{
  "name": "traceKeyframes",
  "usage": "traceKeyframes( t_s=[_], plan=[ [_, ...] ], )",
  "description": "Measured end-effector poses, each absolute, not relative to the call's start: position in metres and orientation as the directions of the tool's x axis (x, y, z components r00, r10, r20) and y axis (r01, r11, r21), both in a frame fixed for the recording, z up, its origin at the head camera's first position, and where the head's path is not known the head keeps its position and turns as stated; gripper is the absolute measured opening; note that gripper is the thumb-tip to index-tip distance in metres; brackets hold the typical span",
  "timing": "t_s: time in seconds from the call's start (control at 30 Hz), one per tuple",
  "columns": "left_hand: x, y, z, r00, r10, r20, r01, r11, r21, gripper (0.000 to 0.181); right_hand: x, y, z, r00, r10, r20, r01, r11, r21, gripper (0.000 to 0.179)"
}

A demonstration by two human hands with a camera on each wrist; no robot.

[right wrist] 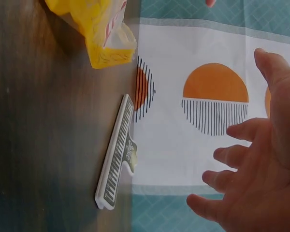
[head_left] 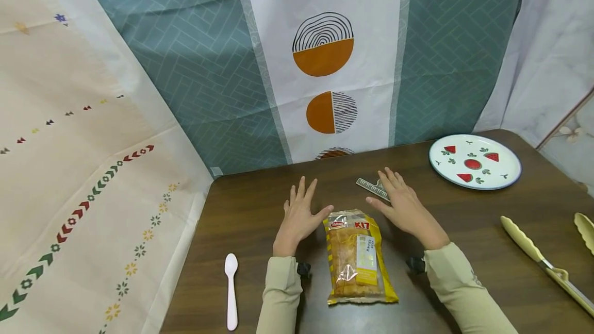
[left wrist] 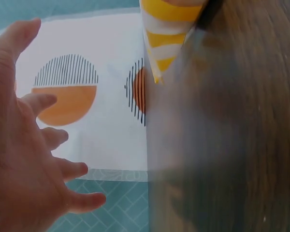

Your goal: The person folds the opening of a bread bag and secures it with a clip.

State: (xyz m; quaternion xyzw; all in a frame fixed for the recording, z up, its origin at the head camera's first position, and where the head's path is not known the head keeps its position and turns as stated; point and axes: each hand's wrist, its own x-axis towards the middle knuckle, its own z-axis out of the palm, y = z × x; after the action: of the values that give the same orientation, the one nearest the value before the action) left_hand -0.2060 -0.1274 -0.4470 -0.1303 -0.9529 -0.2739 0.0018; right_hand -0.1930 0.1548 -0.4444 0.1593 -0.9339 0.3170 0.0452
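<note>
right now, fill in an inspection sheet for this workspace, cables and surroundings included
Surface: dark wood-grain tabletop
Job's things: yellow-and-clear bread packet, lying flat; keyboard-patterned clip, farther back
Clutter: white spoon at left; watermelon-patterned plate and cream-tipped tongs at right, tongs cut off by the frame
Hands: left hand and right hand open, fingers spread, holding nothing
Cables: nothing seen
Surroundings: teal-and-white cloth behind; embroidered cream cloth at left

Packet (head_left: pixel 352 262) on table (head_left: pixel 250 210), spoon (head_left: pixel 231 287) left, clip (head_left: pixel 372 188) behind, plate (head_left: pixel 474 163) and tongs (head_left: pixel 524 241) right
</note>
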Motion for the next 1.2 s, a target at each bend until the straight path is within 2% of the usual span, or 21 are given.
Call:
traceKeyframes(
  t_s=[0.4,0.67,1.2],
  plan=[
    [-0.206,-0.113,-0.454,-0.945,0.318,0.079,0.301,0.744,0.596,0.083,-0.188,0.152,-0.452,-0.953,-0.268,0.144,-0.299,0.743,-0.598,0.081],
    [-0.205,-0.108,-0.459,-0.923,0.382,0.037,0.307,0.678,0.668,0.077,-0.186,0.150,-0.456,-0.962,-0.256,0.094,-0.259,0.755,-0.603,0.079],
    [-0.212,-0.106,-0.461,-0.863,0.505,-0.020,0.342,0.612,0.713,0.060,-0.189,0.143,-0.464,-0.944,-0.307,0.126,-0.320,0.742,-0.589,0.036]
  ],
)
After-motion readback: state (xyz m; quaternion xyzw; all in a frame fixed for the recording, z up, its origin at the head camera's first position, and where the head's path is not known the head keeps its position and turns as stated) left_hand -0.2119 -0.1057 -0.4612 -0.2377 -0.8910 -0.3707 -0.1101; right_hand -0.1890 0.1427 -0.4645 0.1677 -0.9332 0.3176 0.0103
